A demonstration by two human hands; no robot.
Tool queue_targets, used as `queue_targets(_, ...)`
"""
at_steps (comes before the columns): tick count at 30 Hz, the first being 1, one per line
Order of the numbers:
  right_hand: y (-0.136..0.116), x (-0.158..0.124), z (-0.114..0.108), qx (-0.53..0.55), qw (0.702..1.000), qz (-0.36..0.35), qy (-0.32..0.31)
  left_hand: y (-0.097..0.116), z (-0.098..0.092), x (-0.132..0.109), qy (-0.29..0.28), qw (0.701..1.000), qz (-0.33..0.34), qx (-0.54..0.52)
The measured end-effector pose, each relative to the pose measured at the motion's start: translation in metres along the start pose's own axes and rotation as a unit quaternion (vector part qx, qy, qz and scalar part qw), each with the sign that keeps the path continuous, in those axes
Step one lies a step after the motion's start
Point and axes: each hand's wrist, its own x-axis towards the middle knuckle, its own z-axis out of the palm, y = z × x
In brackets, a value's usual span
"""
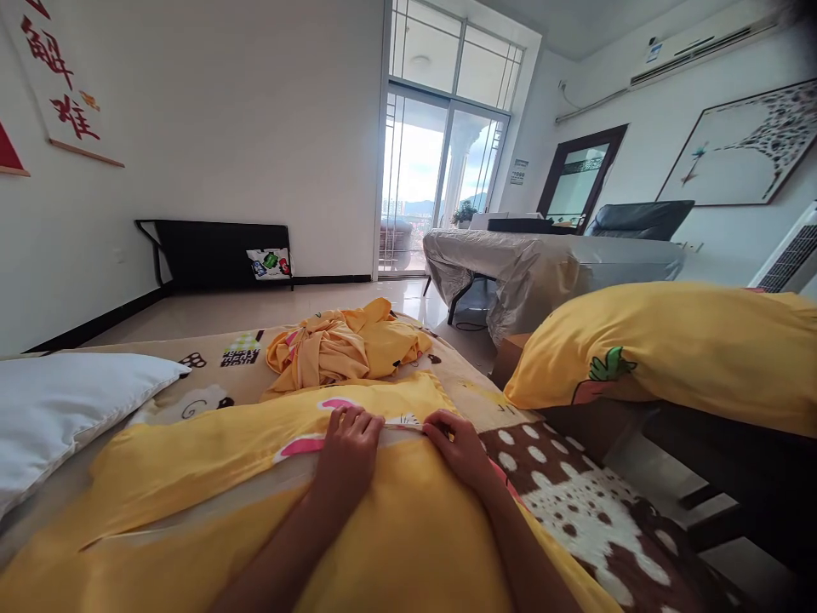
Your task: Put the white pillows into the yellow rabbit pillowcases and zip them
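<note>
A yellow pillowcase (408, 528) with pink and white printed patterns lies flat in front of me. A long opening runs across it, with a pale grey inner layer (248, 489) showing between its edges. My left hand (350, 451) is closed on the far edge of this opening, knuckles up. Just to its right, my right hand (456, 447) pinches the same edge between thumb and fingers. A short pale strip of the edge stretches between both hands. Whether a zip runs along it is too small to tell.
Beyond the pillowcase lies a crumpled yellow-orange cloth (345, 345) on a patterned blanket (568, 485). A white pillow (82, 400) is at the left. At the right, a plump yellow pillow (677, 358) rests on a dark surface. A plastic-covered table (542, 264) stands behind.
</note>
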Motion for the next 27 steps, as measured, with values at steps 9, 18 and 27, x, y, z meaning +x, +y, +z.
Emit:
queue_targets(9, 0.000, 0.002, -0.003, 0.074, 0.996, 0.010, 0.043, 0.029, -0.023, -0.003, -0.020, 0.970, 0.221, -0.097)
queue_targets(18, -0.004, 0.000, 0.000, 0.114, 0.992, 0.021, 0.052, 0.039, -0.026, 0.000, -0.175, 0.963, 0.113, -0.170)
queue_targets(27, 0.001, 0.004, 0.001, 0.169, 0.985, 0.025, 0.009, 0.043, -0.028, 0.028, -0.241, 0.960, 0.077, -0.123)
